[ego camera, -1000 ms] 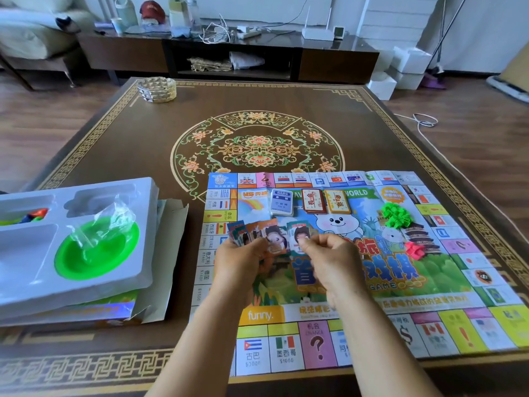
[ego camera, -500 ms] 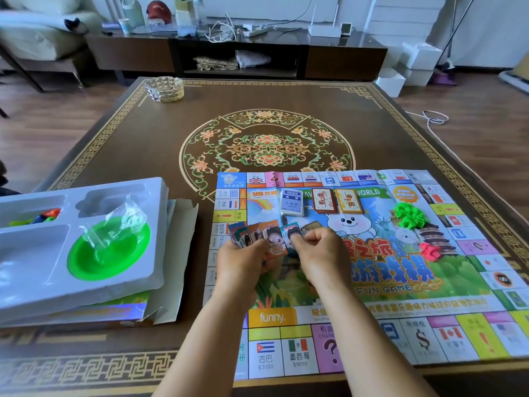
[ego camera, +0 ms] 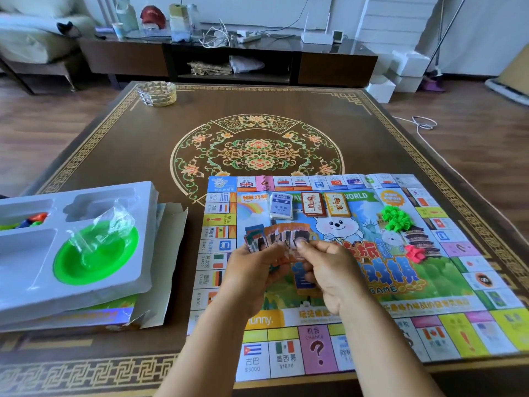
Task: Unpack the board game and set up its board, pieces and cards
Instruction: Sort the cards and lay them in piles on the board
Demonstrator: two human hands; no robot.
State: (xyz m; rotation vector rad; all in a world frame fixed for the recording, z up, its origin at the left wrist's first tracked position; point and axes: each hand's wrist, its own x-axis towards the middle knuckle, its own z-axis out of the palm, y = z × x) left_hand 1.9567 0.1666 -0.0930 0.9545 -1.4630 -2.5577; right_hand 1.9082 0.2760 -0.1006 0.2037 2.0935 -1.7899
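Fingers: my left hand (ego camera: 252, 270) is closed around a fan of small picture cards (ego camera: 276, 239), thumb on top; my right hand (ego camera: 329, 270) pinches the rightmost card of that fan between thumb and fingertips. Both hands hang above the middle of the board.

Table (ego camera: 114, 156): dark wood, gold fret border, floral medallion in the centre.

Game board (ego camera: 429, 325): paper sheet spread flat on the near right part of the table, flag squares round its edge, a cartoon bear in the centre.

White plastic tray (ego camera: 94, 196): on the near left, resting on the flattened game box (ego camera: 171, 267). It holds a green bowl (ego camera: 97, 253) with crumpled clear plastic wrap (ego camera: 106, 224) over it, and coloured pieces (ego camera: 28, 220) in its far-left compartment.

Three card decks in a row on the board's far part: a blue-and-white deck (ego camera: 281, 206), a red-framed deck (ego camera: 313, 204), a yellow-framed deck (ego camera: 337, 204), each just beside the next.

Green houses (ego camera: 398, 217): a heap on the board's right side.

Pink pieces (ego camera: 415, 253): a smaller heap nearer me than the green one.

Woven basket (ego camera: 157, 93): at the table's far left corner.
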